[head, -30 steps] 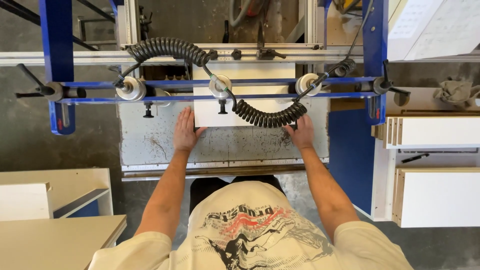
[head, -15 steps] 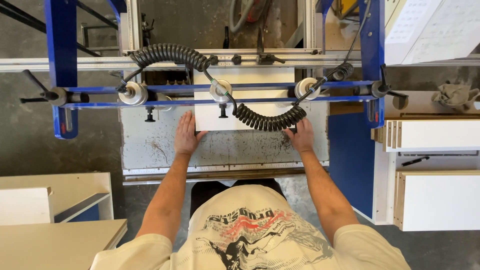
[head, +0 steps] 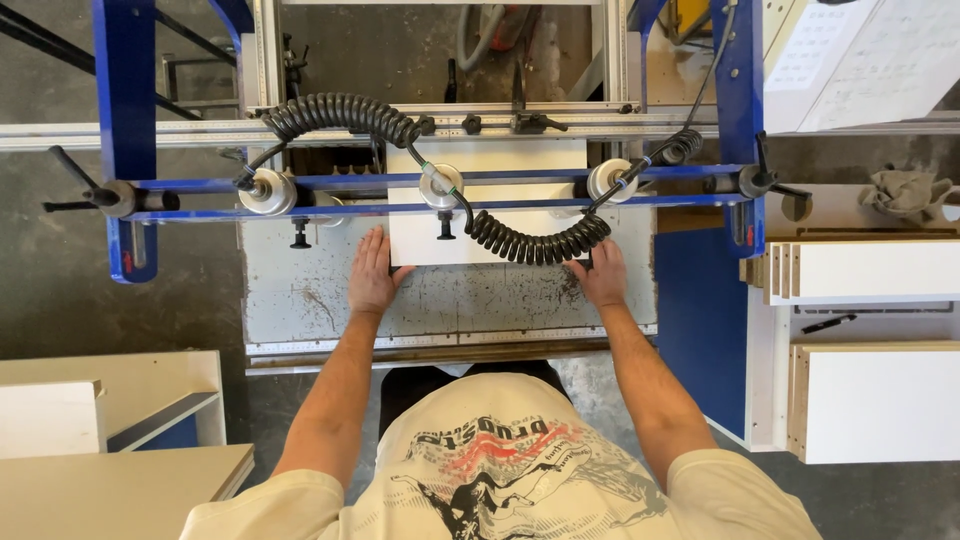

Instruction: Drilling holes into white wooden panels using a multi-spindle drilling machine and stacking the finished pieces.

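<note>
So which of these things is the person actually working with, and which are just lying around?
In use:
left hand and right hand, one at each near corner of the white panel
machine table under it
coiled black hose across it

Lying about:
stacked white panels
crumpled rag
black pen

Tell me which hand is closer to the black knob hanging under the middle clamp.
Left. The left hand rests at the white panel's near left corner, close beside the black knob; the right hand is at the far right corner.
</note>
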